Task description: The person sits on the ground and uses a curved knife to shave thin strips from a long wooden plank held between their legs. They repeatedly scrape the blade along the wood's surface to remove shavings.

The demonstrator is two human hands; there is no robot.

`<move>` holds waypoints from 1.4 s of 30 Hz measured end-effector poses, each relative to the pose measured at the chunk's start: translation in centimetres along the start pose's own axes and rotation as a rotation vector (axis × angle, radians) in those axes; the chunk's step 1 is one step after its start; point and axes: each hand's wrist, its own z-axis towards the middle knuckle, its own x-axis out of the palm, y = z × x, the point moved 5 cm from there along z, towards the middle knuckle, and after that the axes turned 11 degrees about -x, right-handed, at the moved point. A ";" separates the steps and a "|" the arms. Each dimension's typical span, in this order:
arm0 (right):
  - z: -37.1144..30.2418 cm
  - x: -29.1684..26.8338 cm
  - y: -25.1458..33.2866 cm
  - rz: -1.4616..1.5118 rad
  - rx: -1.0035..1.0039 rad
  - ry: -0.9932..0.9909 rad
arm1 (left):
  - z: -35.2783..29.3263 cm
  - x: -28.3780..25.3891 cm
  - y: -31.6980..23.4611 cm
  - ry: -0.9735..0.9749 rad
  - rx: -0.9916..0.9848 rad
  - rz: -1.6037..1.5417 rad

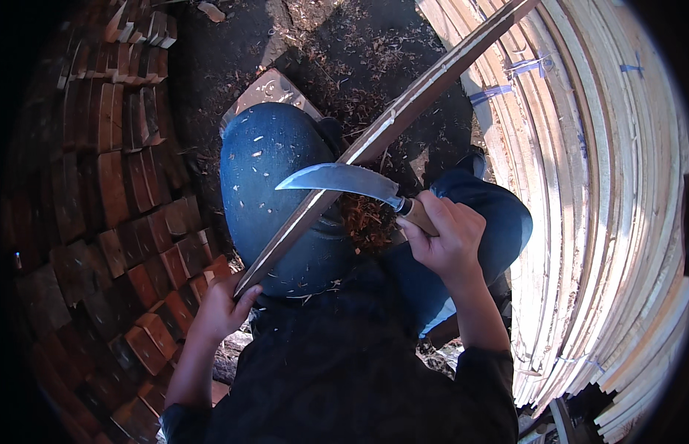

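Note:
A long narrow wooden board [392,133] slants from my lap up to the far right, its edge showing a pale strip along brown sides. My left hand [227,305] is wrapped round the board's near end. In my right hand [449,233] is the wooden handle of a curved knife [337,177], whose blade points left and crosses over the board above my thigh. Whether the blade touches the board's edge, I cannot tell. The board passes over my left knee [274,163], which has wood chips scattered on the blue trousers.
Stacked reddish-brown wood pieces [126,251] rise along the left. Long pale planks [574,185], some bundled with blue ties, curve down the right side. Shavings [367,222] lie between my legs and over the dark ground [344,55] ahead.

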 end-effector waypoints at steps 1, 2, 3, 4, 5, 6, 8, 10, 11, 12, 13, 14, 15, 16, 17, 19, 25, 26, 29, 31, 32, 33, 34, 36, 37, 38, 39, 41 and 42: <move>0.2 -0.5 -1.2 -0.002 0.019 -0.070 | 0.1 -0.2 -0.1 0.014 -0.023 -0.018; 1.0 -0.7 -2.9 -0.015 0.040 -0.135 | 0.1 -0.1 -0.3 0.032 -0.055 -0.043; 1.4 -0.8 -4.1 -0.024 0.056 -0.199 | -0.1 0.2 -0.3 0.044 -0.089 -0.073; 1.0 0.0 -3.7 0.122 0.153 -0.195 | 0.1 0.2 -0.1 0.067 -0.089 -0.126; 0.4 0.6 -2.5 0.181 0.196 -0.178 | 0.0 0.1 -0.3 0.056 -0.091 -0.102; 0.1 0.7 -0.7 0.120 0.076 -0.065 | -0.3 0.0 -0.6 0.045 -0.093 -0.078; -0.6 1.0 1.3 0.020 -0.075 0.126 | -1.0 -0.1 -0.1 0.013 -0.061 -0.037; 0.9 -0.2 -2.9 0.003 0.027 -0.099 | -0.7 -0.2 -0.4 0.038 -0.067 -0.051; 1.1 -0.7 -4.6 -0.003 0.083 -0.208 | -0.7 -0.1 -0.6 0.055 -0.075 -0.057; 0.8 -0.1 -4.4 0.059 0.126 -0.236 | -0.9 0.2 -0.3 0.068 -0.095 -0.060; 0.5 0.4 -3.2 0.111 0.179 -0.158 | -0.9 0.2 -0.1 0.076 -0.110 -0.063; 0.3 0.5 -1.1 0.063 0.050 -0.041 | -0.6 0.0 -0.1 0.078 -0.116 -0.066; 0.3 0.8 0.4 0.013 -0.078 0.076 | -0.7 -0.1 -0.2 0.058 -0.091 -0.081; 0.5 0.5 -0.7 0.020 -0.039 -0.023 | -1.0 -0.1 -0.2 0.040 -0.064 -0.092; 0.5 0.6 -2.5 0.034 0.008 -0.111 | -1.4 0.0 -0.1 0.031 -0.048 -0.104; 1.0 0.9 -5.1 0.028 0.046 -0.252 | -1.1 -0.1 -0.1 0.069 -0.046 -0.109; 1.7 1.1 -2.2 0.039 -0.026 -0.128 | -1.5 -0.4 0.5 0.065 -0.055 -0.085; 1.8 0.9 -3.9 0.061 0.067 -0.216 | -1.6 -0.3 0.8 0.082 -0.092 -0.088; 2.1 -0.4 -5.7 0.175 0.323 -0.306 | -1.4 -0.4 1.0 0.103 -0.156 -0.099; 2.1 0.8 -0.3 0.037 -0.191 -0.051 | -1.8 -0.6 0.8 0.091 -0.151 -0.077; 1.5 1.6 1.5 0.065 -0.267 0.064 | -1.8 -0.6 0.8 0.081 -0.118 -0.079; 1.7 1.7 1.8 0.091 -0.267 0.124 | -1.9 -0.8 0.8 0.072 -0.085 -0.081; 2.0 1.1 0.0 0.071 -0.170 -0.019 | -1.9 -0.8 0.9 0.071 -0.097 -0.064; 2.4 -0.1 -5.2 0.229 0.296 -0.212 | -2.0 -0.4 1.0 0.084 -0.109 -0.105; 2.2 -0.6 -6.4 0.210 0.396 -0.180 | -2.0 -0.7 0.9 0.084 -0.117 -0.116; 2.3 -0.4 -5.2 0.180 0.274 -0.204 | -2.0 -0.8 1.3 0.084 -0.140 -0.078; 2.1 -0.4 -3.6 0.149 0.153 -0.228 | -2.2 -0.7 1.4 0.074 -0.146 -0.062; 1.6 0.3 -0.5 0.008 -0.154 0.052 | -2.2 -0.7 1.3 0.056 -0.134 -0.026; 2.0 -0.2 -1.4 0.001 -0.086 -0.037 | -2.4 -1.2 0.4 0.010 -0.066 -0.001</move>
